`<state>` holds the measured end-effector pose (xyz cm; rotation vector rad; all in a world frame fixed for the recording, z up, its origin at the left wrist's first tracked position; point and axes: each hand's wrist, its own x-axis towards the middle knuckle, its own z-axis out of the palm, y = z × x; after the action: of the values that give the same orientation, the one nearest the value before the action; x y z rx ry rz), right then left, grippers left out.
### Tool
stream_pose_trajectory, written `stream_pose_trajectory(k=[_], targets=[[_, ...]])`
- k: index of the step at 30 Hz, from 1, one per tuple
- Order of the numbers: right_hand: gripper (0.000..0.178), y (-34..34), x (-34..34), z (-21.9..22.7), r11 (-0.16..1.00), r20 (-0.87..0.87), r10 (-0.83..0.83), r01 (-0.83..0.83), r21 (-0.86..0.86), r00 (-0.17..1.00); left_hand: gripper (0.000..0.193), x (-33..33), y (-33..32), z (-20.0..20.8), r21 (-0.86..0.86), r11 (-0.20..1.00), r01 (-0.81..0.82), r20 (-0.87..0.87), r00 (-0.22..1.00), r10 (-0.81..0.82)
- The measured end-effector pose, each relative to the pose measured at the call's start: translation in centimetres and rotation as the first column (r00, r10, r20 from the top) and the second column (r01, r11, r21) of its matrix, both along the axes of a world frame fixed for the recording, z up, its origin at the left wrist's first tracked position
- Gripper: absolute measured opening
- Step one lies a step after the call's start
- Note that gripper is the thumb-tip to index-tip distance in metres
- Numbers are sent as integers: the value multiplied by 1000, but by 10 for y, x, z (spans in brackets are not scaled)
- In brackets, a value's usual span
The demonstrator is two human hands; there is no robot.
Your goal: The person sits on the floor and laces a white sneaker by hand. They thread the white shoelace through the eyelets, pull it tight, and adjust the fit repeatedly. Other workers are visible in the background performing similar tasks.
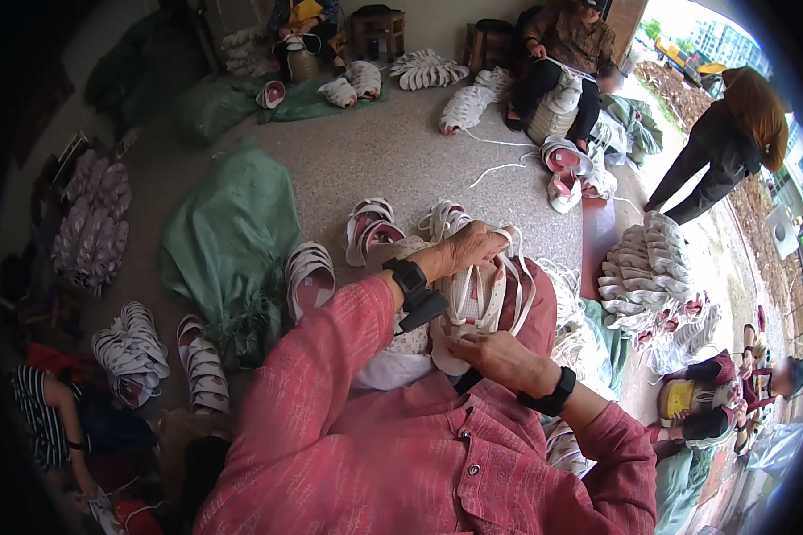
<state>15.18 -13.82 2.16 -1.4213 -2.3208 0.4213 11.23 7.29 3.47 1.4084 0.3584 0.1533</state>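
A white shoe upper (478, 299) lies over my lap, with white shoelaces (519, 281) looped across its opening. At its far end my left hand (475, 242) is closed, with the laces running out from its fingers. Nearer to me, my right hand (509, 359) pinches the pale flap (449, 349) at the near end of the upper. The tips of the fingers on both hands are partly hidden. Just beyond my left hand are more white uppers with dark pink linings (372, 234), and a stack of nested uppers (310, 278) lies to the left.
A green sack (232, 236) stands on the floor at left. Stacked white uppers (647, 276) are piled at right, with others (132, 354) at lower left. Several people sit around working on uppers; one person (727, 134) bends over by the doorway. Loose laces (500, 169) trail on the floor.
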Motion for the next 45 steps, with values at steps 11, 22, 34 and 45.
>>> stream_pose_trajectory(k=[11,22,34,45], targets=[[22,19,-4,-30,1000,-28,23,-22,7,999,55,58,53,-58,366,714,-597,350,799,489],[39,1,44,122,782,-534,-339,-84,-617,774,50,4,16,61,164,969,187,119,971,-207],[44,-26,6,484,904,-565,-46,275,328,824,53,-62,-8,44,603,725,332,56,889,-454],[28,-17,-31,497,912,-355,-257,347,218,899,60,-70,-49,-33,989,96,-109,130,961,-244]])
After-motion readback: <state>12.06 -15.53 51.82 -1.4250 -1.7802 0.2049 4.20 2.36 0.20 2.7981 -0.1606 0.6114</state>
